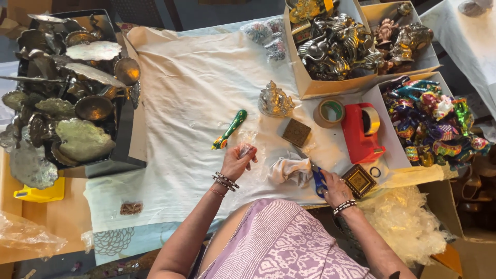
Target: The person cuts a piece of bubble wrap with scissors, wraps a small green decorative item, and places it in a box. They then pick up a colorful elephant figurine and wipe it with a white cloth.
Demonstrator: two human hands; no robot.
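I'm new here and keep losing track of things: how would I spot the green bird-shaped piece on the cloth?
Start at the white cloth covering the table, then look just above the person's left hand. There lies the green bird-shaped piece, long and slim, set slantwise and apart from everything else. Unlike the silvery figurine to its right, it is bright green with a yellow and red end.

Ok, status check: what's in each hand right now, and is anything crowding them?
Left hand pinches a clear plastic wrap. Right hand on blue-handled scissors. White cloth wad between the hands; square brass plaque beside the right hand.
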